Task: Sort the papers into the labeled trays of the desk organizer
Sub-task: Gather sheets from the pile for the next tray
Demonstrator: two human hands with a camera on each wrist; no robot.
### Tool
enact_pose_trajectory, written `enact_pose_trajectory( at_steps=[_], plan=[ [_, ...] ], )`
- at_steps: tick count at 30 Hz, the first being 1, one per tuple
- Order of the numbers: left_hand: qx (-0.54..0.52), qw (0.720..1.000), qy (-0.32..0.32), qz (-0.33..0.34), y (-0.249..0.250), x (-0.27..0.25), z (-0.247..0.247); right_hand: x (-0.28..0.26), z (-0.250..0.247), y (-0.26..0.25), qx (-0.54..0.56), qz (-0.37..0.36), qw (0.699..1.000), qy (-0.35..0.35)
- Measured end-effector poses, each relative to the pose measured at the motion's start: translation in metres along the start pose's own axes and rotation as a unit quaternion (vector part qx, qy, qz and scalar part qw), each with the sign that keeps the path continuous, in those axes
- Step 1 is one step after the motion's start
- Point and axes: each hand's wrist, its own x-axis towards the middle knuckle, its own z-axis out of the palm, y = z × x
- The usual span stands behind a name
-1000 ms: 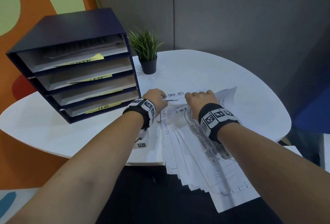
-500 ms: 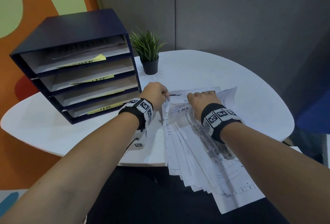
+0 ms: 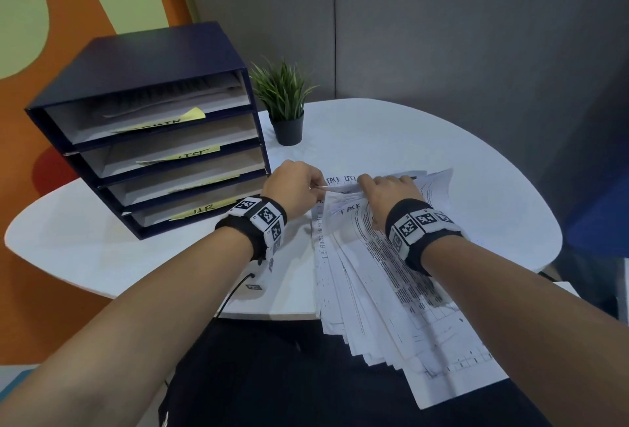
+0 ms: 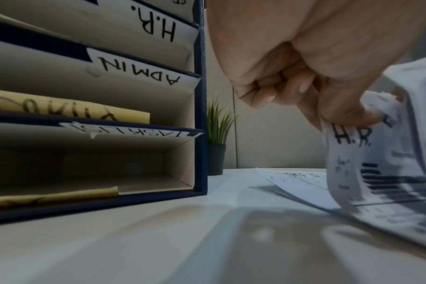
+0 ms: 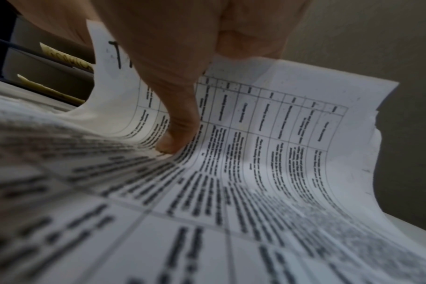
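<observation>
Both hands are at the far end of a fanned stack of papers (image 3: 384, 277) lying on the white bench (image 3: 102, 246), its near end overhanging the bench edge.

Left hand (image 3: 296, 190): fingers curled, thumb and forefinger pinching the top corner of a sheet marked "H.R." (image 4: 353, 149). That corner is lifted off the sheets beneath it and the sheet curves down from the pinch.

Right hand (image 3: 388, 193): curled over the top of the stack just right of the left hand. In the right wrist view one fingertip (image 5: 173, 142) presses down on a printed table sheet (image 5: 268, 138), while the hand holds the upper part of that sheet bent upward. A handwritten heading at the sheet's top corner is partly covered by the hand.

A sheet headed "TASK LIST" (image 3: 342, 180) lies flat on the bench just beyond both hands.

The dark blue desk organizer (image 3: 146, 127) stands to the left of the left hand, close beside it but not touching. It has four trays with yellow label slips at their front edges; the bottom slip reads "H.R." (image 3: 204, 210). Papers lie in the top tray (image 3: 163, 103).

A small potted plant (image 3: 286, 103) stands beyond the hands, beside the organizer's right wall.
</observation>
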Motion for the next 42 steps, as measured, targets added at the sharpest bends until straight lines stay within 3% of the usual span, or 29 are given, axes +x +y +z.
enact_pose_trajectory(
  at_steps=[4,9,12,14,16,18,20,24,27,31,35,37,40,42],
  plan=[
    [-0.038,0.999,-0.03,0.012,-0.004,0.0,-0.004,-0.005,-0.003,-0.001,-0.008,0.005,1.0,0.016],
    [-0.179,0.975,-0.134,-0.01,-0.008,0.001,-0.014,-0.008,-0.006,-0.001,-0.038,0.011,0.998,0.058],
    [-0.266,0.957,-0.085,-0.077,-0.016,0.014,-0.009,-0.005,-0.009,-0.001,-0.02,-0.001,1.0,0.009],
    [-0.21,0.969,-0.049,-0.124,-0.025,0.027,-0.001,-0.004,-0.01,-0.002,0.002,0.001,1.0,-0.01],
    [-0.126,0.973,-0.111,-0.161,-0.027,0.036,0.008,-0.004,-0.009,-0.002,0.014,0.002,1.0,-0.005],
    [-0.146,0.958,-0.152,-0.195,-0.023,0.044,0.018,-0.004,-0.007,-0.002,0.009,0.0,1.0,0.013],
    [-0.206,0.948,-0.119,-0.21,-0.02,0.047,0.026,-0.004,-0.006,-0.002,0.008,0.005,1.0,0.026],
    [-0.266,0.952,-0.055,-0.142,-0.015,0.041,0.029,-0.003,-0.004,0.0,0.031,0.024,0.998,0.044],
    [-0.284,0.953,-0.069,-0.079,-0.01,0.027,0.017,-0.001,-0.004,0.006,0.063,0.043,0.997,0.03],
    [-0.208,0.974,-0.088,0.013,-0.014,0.016,0.004,0.0,-0.004,0.011,0.075,0.038,0.996,0.018],
    [-0.208,0.954,-0.213,0.031,-0.015,0.013,-0.007,-0.003,-0.002,0.013,0.029,0.043,0.998,0.043],
    [-0.225,0.939,-0.258,0.003,-0.02,0.016,-0.011,-0.006,-0.001,0.015,0.024,0.049,0.997,0.049],
    [-0.24,0.948,-0.173,-0.115,-0.029,0.024,-0.006,-0.012,-0.003,0.018,0.023,0.062,0.996,0.052],
    [-0.255,0.935,-0.147,-0.197,-0.026,0.024,0.003,-0.014,-0.005,0.019,0.026,0.066,0.996,0.05]
  ],
)
